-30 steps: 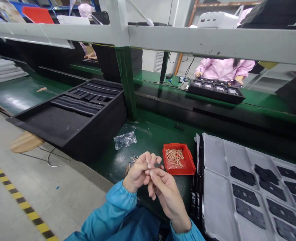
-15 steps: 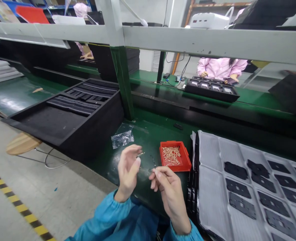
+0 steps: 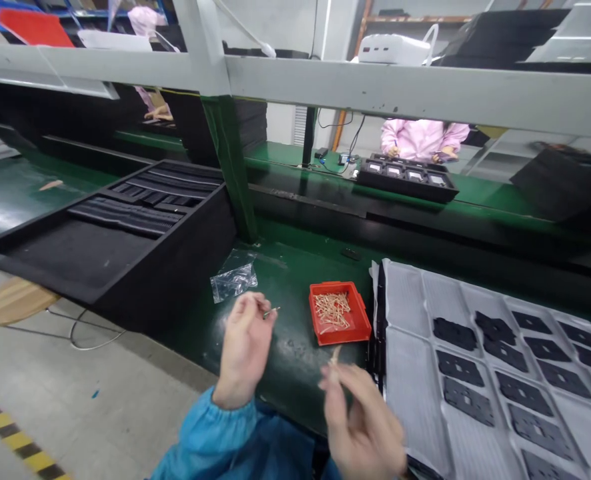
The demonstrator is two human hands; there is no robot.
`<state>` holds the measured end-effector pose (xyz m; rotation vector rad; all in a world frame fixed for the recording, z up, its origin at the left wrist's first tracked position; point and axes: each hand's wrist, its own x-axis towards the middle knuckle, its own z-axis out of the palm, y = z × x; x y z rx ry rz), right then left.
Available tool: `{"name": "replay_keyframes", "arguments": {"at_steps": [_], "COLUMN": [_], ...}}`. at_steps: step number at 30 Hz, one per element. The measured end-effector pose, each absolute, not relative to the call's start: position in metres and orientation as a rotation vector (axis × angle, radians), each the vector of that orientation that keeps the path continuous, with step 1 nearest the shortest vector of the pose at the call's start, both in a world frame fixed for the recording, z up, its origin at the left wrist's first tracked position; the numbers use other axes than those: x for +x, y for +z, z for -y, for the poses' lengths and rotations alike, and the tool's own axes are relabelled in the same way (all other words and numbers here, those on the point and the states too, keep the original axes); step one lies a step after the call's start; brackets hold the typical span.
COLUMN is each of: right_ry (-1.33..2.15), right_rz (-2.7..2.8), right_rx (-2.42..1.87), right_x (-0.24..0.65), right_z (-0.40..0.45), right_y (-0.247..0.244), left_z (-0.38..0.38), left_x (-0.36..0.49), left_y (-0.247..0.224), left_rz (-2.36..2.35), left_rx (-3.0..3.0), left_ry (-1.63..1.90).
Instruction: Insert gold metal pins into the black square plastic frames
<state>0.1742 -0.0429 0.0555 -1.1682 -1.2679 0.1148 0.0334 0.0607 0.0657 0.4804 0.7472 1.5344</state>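
Note:
My left hand (image 3: 245,350) is raised over the green bench, its fingers curled around a few thin gold-and-dark pieces (image 3: 271,311) whose tips stick out past the fingertips. To the right, my right hand (image 3: 363,417) pinches a thin pale strip (image 3: 335,355) between thumb and forefinger; motion blurs it. Just beyond that hand sits a red tray (image 3: 361,327) holding a heap of thin gold-coloured pieces (image 3: 333,309). The two hands are apart.
On the right, stacked trays with a white liner (image 3: 409,387) carry several flat black plates (image 3: 468,400). A clear plastic bag (image 3: 234,281) lies behind my left hand. A large black box (image 3: 175,260) stands left, by a green post (image 3: 235,173). Across the bench works a person in pink (image 3: 420,139).
My right hand has moved right and toward me, away from my left hand. My left hand has turned and closed more around the thin pieces. The whole view has shifted slightly.

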Motion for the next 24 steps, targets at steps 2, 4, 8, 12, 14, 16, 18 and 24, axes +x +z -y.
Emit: {"name": "replay_keyframes", "arguments": {"at_steps": [2, 4, 8, 12, 14, 16, 18, 24], "right_ry": [-0.054, 0.208, 1.098, 1.508, 1.532, 1.45, 1.292, 0.625], "right_rz": [1.17, 1.108, 0.88, 0.71, 0.638, 0.577, 0.517, 0.37], "right_rx": [-1.204, -1.407, -1.323, -0.879, -0.833, -0.864, -0.925, -1.157], "right_x": [0.188, 0.2, 0.202, 0.178, 0.173, 0.179, 0.199, 0.286], "right_z": [0.043, 0.036, 0.024, 0.029, 0.033, 0.038, 0.051, 0.134], "right_y": [0.051, 0.044, 0.037, 0.053, 0.064, 0.07, 0.073, 0.073], "left_z": [-0.074, -0.08, -0.069, -0.056, -0.055, -0.059, -0.066, -0.054], "left_x": [0.025, 0.024, 0.046, 0.059, 0.055, 0.051, 0.058, 0.195], "left_y": [0.068, 0.069, 0.065, 0.055, 0.052, 0.053, 0.06, 0.07], "left_rz": [-0.665, -0.607, -0.547, -0.485, -0.46, -0.423, -0.345, -0.335], "left_rx": [0.461, 0.594, 1.03, 1.291, 1.372, 1.44, 1.491, 2.357], "left_ry": [1.606, 1.614, 1.509, 1.422, 1.391, 1.329, 1.237, 0.551]}}
